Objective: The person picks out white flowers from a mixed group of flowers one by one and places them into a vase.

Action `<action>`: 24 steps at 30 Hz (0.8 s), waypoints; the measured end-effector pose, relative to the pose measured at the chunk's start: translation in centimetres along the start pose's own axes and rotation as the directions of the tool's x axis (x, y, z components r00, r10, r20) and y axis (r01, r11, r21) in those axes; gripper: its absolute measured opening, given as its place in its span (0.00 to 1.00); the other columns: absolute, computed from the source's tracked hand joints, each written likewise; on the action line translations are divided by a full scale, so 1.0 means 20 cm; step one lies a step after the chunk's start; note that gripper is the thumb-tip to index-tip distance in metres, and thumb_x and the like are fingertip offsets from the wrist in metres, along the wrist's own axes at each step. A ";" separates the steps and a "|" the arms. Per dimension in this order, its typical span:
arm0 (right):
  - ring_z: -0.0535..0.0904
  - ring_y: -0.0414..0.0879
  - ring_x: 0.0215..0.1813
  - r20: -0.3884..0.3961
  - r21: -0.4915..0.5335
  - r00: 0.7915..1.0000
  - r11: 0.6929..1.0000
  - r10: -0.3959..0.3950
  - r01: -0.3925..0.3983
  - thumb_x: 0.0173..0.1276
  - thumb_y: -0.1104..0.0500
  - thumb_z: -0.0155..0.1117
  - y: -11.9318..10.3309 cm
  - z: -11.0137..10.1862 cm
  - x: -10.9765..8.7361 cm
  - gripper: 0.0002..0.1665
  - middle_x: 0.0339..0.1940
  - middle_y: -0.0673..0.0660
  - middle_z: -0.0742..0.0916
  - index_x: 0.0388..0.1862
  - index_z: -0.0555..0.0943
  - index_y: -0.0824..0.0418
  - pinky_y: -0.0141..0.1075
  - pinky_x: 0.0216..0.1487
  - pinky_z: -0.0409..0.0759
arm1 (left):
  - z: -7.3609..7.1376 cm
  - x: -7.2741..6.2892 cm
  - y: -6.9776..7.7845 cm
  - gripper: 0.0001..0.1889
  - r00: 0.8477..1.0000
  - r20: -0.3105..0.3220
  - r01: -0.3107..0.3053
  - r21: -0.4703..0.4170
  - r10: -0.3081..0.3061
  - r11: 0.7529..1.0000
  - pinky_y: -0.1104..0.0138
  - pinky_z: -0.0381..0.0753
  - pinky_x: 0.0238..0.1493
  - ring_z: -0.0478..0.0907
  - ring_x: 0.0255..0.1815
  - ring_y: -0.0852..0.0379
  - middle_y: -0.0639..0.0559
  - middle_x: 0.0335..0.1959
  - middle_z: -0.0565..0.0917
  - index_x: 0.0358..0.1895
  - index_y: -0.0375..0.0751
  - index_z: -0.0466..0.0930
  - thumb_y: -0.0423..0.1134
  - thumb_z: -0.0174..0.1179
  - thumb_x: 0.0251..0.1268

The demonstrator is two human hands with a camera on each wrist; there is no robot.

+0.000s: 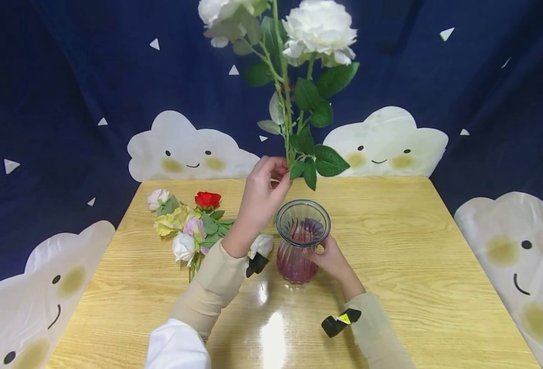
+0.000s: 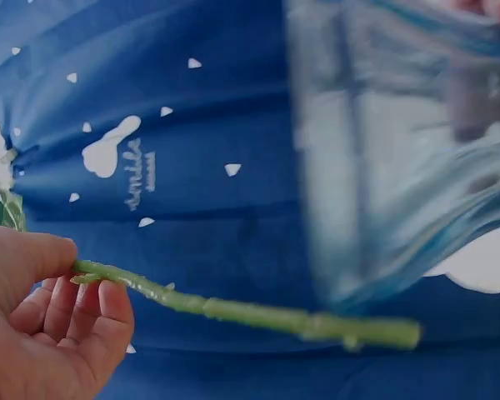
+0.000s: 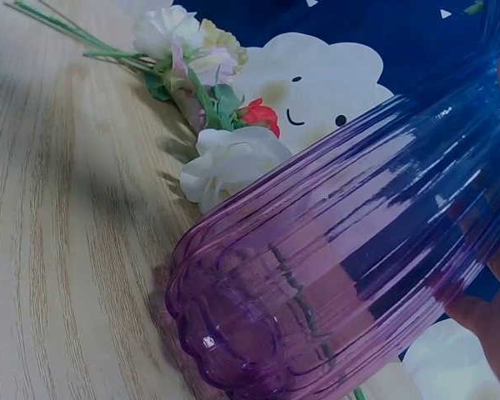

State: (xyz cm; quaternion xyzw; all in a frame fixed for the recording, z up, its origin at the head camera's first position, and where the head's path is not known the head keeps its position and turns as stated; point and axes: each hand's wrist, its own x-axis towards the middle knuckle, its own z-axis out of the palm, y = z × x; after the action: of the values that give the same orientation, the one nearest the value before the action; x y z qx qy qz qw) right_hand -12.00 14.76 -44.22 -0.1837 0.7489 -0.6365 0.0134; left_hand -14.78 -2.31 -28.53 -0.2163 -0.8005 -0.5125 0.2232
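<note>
Gripping stem and vase, hands front a curtain seemingly lettered "smile".

Stem in L hand: pale grn; lvs above that grip dk grn; blooms topmost over it, wht, greenish tinge on one. Vase in R hand: blue-gry rim above grip, pink-purple base below it, lengthwise ribbing. Flwrs left of both grips: red, yel, wht, pink-lilac, w/ grn foliage. Sleeves behind grips beige; strap nr R wrist blk, yel patch. Tabletop under grips: lt yellowish wood, fine grain. Cloth beyond grips: navy, scattered wht triangles, wht clouds w/ tan-yel cheeks, blk eyes + smiles.
</note>
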 end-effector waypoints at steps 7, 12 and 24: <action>0.63 0.64 0.60 0.000 0.018 1.000 1.000 0.002 -0.002 0.51 0.65 0.66 0.10 -0.01 0.01 0.40 0.57 0.70 0.72 0.62 0.60 0.70 0.56 0.61 0.54 | 0.03 -0.01 -0.01 0.04 0.999 -0.011 -0.039 -0.002 0.039 0.999 0.71 0.76 0.28 0.75 0.29 0.54 0.45 0.29 0.73 0.35 0.30 0.75 0.25 0.55 0.56; 0.62 0.66 0.60 0.010 0.030 1.000 0.999 0.016 -0.016 0.51 0.69 0.64 0.05 -0.01 0.00 0.39 0.57 0.72 0.71 0.62 0.59 0.71 0.58 0.60 0.54 | 0.03 0.01 0.02 0.04 0.994 -0.060 -0.098 -0.043 0.095 0.994 0.71 0.76 0.28 0.75 0.27 0.54 0.45 0.29 0.73 0.35 0.30 0.75 0.26 0.55 0.56; 0.61 0.69 0.59 0.031 0.058 0.999 0.998 0.011 -0.013 0.54 0.73 0.61 0.04 0.00 0.01 0.37 0.56 0.75 0.69 0.62 0.59 0.71 0.59 0.59 0.54 | 0.08 -0.01 0.09 0.05 0.998 -0.023 -0.065 -0.150 0.062 0.987 0.72 0.76 0.29 0.75 0.30 0.54 0.44 0.31 0.73 0.37 0.28 0.74 0.26 0.55 0.57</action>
State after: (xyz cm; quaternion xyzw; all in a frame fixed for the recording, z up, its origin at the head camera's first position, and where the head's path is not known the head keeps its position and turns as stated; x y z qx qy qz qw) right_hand -12.31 14.85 -44.93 -0.1886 0.7309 -0.6550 0.0341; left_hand -13.74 -0.22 -27.93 -0.2534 -0.7501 -0.5660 0.2296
